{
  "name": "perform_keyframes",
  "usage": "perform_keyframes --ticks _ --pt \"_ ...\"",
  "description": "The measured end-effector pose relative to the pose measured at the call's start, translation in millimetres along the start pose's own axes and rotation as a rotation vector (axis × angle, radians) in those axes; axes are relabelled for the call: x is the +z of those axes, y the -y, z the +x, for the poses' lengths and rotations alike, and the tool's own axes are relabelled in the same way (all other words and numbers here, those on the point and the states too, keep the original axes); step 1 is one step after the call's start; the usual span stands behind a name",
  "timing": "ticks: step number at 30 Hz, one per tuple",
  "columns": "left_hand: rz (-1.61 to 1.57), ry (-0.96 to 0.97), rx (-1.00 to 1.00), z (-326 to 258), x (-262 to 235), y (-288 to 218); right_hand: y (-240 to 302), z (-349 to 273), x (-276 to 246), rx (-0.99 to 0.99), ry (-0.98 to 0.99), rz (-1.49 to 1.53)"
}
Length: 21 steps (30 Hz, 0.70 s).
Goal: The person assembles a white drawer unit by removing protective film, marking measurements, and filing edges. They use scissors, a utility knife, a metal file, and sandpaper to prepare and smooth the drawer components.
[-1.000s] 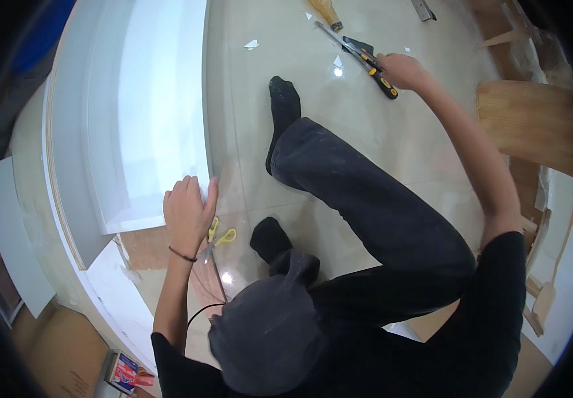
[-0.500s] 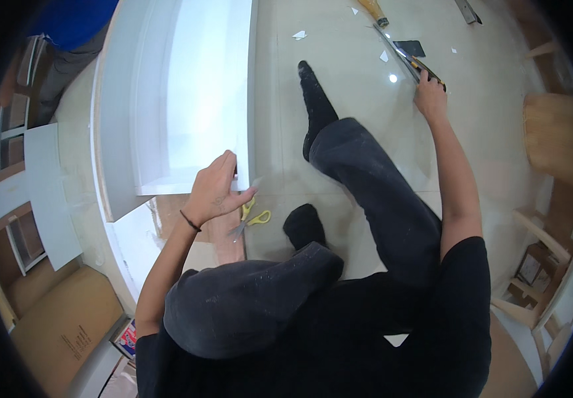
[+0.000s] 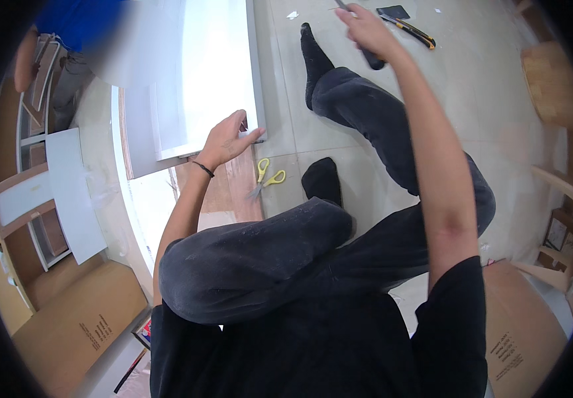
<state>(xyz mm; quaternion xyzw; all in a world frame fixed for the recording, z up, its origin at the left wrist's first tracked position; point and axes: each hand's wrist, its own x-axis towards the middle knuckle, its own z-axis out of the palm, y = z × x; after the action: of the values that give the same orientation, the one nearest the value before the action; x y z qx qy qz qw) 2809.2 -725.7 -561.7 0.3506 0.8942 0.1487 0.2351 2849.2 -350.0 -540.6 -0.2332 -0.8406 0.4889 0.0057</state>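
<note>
The right hand (image 3: 364,30) was clenched around a dark-handled tool (image 3: 371,58), its black handle end sticking out below the fist and a thin metal part showing above the fingers near the top edge; what kind of tool it was could not be told. The hand was raised above the pale tiled floor (image 3: 498,119), over the outstretched leg in dark trousers (image 3: 392,126). Just beyond it on the floor lay a yellow-and-black utility knife (image 3: 411,33) and, beside that, a small dark flat rectangular object (image 3: 393,11).

The left hand (image 3: 225,140) held nothing; its fingers lay spread and pressed flat on the near corner of a large white rectangular panel (image 3: 200,73) lying on the floor. A thin dark band sat on that wrist. Near the hand, a pair of yellow-handled scissors (image 3: 265,176) lay at the edge of a brown wooden board (image 3: 223,192), close to the black-socked foot (image 3: 321,180) of the folded leg.

At the upper left stood another person in a blue top (image 3: 77,20). Brown cardboard boxes (image 3: 74,325) sat at the lower left and lower right.
</note>
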Motion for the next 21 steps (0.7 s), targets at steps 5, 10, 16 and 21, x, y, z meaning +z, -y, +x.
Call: perform_keyframes --ticks 5,10,16,21 --pt "0.106 -0.109 -0.007 -15.3 10.9 -6.3 38.4 -47.0 88.8 -0.018 -0.154 0.58" --pt "0.279 -0.453 0.01 -23.2 43.0 -17.1 22.2 -106.1 155.5 -0.003 -0.254 0.241" --pt "0.224 -0.458 0.168 -29.2 39.3 -7.2 -1.5 -133.4 194.3 -0.203 -0.245 0.241" --pt "0.264 -0.488 0.218 -33.4 38.2 -6.7 -11.1 -142.3 208.3 -0.159 -0.114 0.148"
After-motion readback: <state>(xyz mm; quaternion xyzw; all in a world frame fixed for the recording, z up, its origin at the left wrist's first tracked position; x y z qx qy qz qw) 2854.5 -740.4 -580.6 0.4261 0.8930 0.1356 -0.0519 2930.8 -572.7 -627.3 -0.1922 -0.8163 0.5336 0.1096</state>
